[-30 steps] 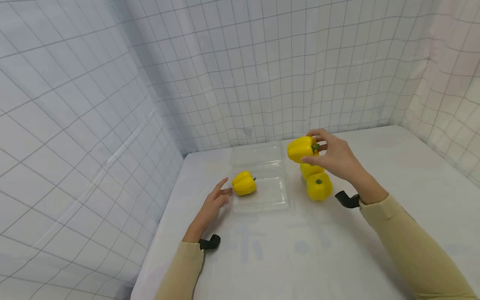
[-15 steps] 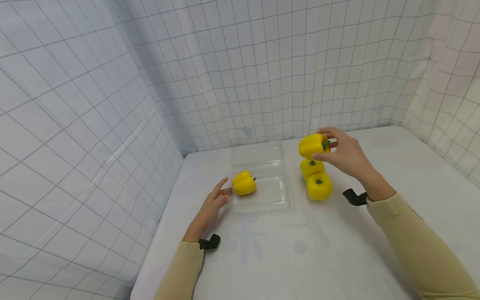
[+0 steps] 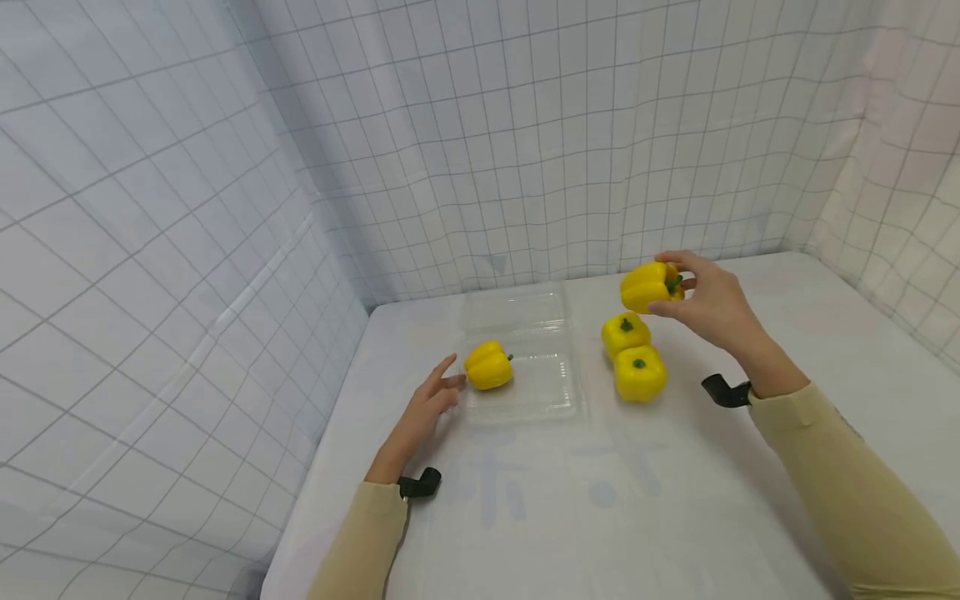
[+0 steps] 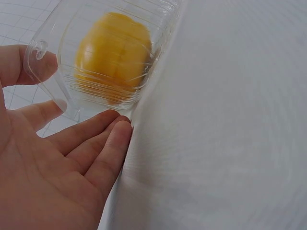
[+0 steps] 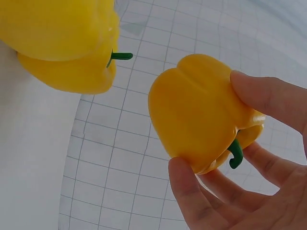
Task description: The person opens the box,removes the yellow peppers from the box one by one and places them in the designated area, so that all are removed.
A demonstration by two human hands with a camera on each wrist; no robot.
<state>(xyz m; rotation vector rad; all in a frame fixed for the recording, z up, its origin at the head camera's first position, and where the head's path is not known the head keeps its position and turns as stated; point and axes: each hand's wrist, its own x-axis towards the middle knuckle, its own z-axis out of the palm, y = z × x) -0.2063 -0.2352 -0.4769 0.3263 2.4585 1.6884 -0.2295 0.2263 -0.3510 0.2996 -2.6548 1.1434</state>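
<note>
My right hand [image 3: 712,304] holds a yellow bell pepper [image 3: 647,288] above the table at the back right. In the right wrist view, thumb and fingertips pinch this pepper's sides, its green stem pointing toward the palm. Two more yellow peppers stand below it on the table, the rear pepper [image 3: 626,334] behind the front pepper [image 3: 640,374]. An open clear plastic container [image 3: 543,387] has another yellow pepper [image 3: 488,366] lying in its left side. Beside that container's left edge is my left hand [image 3: 427,408], its fingers fairly straight, fingertips at the clear rim [image 4: 45,86].
The container's clear lid [image 3: 513,310] lies folded back behind its base. A white cloth covers the table [image 3: 570,517]. White grid-patterned curtains [image 3: 525,150] hang close along the back, left and right.
My right hand has moved right and slightly back with its pepper, away from the container, uncovering the rear standing pepper. The left hand and the pepper in the container stay in place.
</note>
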